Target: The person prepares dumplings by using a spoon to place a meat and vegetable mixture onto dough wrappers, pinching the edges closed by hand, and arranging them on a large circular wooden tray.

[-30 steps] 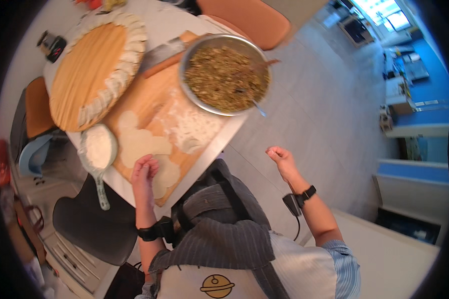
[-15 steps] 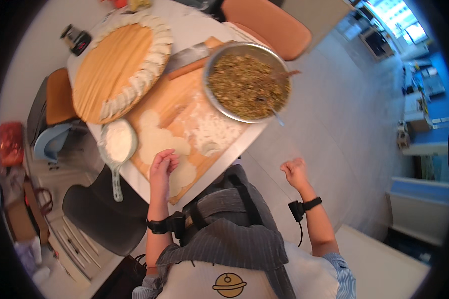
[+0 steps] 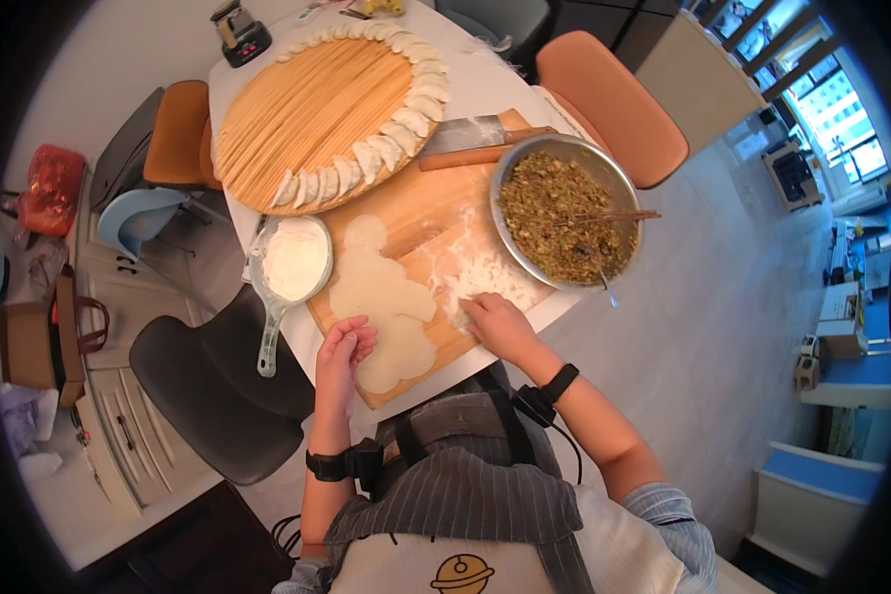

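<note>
My left hand (image 3: 343, 353) rests with curled fingers on the near edge of several flat round dough wrappers (image 3: 381, 297) that overlap on a floured wooden cutting board (image 3: 416, 213). My right hand (image 3: 498, 326) lies palm down on the floured patch of the board, just in front of a metal bowl (image 3: 567, 211) of chopped green-brown filling with chopsticks and a spoon in it. Neither hand holds anything that I can see.
A round bamboo tray (image 3: 312, 124) rimmed with folded dumplings sits at the back. A cleaver (image 3: 465, 134) and a rolling pin (image 3: 475, 155) lie behind the board. A scoop of flour (image 3: 293, 259) stands left. Orange chairs (image 3: 614, 99) and a dark chair (image 3: 218, 396) surround the table.
My right hand has come from the air beside the table onto the floured board. My left hand stays at the wrappers. The view has shifted closer to the table.
</note>
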`<action>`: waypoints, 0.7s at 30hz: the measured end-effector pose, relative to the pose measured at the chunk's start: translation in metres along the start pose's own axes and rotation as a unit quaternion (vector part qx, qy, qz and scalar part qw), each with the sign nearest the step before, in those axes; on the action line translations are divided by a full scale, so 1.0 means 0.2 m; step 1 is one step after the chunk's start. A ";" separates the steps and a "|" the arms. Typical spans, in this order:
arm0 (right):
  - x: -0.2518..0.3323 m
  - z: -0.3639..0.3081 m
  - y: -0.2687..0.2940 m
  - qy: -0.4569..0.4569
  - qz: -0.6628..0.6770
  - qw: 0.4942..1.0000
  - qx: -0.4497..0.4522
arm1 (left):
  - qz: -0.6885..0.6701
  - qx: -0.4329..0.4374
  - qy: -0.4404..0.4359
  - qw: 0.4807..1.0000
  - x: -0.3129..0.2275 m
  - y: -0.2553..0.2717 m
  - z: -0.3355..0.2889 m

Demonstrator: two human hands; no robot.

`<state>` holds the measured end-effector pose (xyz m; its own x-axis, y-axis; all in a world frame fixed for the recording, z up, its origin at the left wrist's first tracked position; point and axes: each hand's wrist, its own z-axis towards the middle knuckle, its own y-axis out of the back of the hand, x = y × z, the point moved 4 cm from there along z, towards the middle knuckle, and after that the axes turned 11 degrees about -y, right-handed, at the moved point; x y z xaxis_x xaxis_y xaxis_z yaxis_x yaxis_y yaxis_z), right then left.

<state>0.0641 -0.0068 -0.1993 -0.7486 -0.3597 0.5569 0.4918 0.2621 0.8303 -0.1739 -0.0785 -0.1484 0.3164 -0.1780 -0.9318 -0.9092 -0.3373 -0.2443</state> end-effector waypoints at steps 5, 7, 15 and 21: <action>0.02 0.03 -0.02 -0.030 -0.024 0.999 0.003 | -0.003 -0.053 0.017 0.998 0.04 0.14 -0.04; 0.02 0.03 -0.03 -0.027 -0.042 0.999 0.014 | -0.001 -0.060 0.015 0.998 0.04 0.17 -0.04; -0.10 0.09 -0.05 -0.262 0.350 0.890 0.129 | -0.003 -0.071 0.004 0.997 0.04 0.26 0.00; 0.05 0.19 0.04 -0.181 0.817 0.497 0.230 | -0.020 -0.075 0.015 0.997 0.03 0.30 0.04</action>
<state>0.0436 0.0258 -0.1885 0.4123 0.8322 0.3707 0.4828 0.1455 -0.8636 -0.2278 -0.0930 -0.1709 0.3614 -0.1879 -0.9133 -0.8458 -0.4783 -0.2363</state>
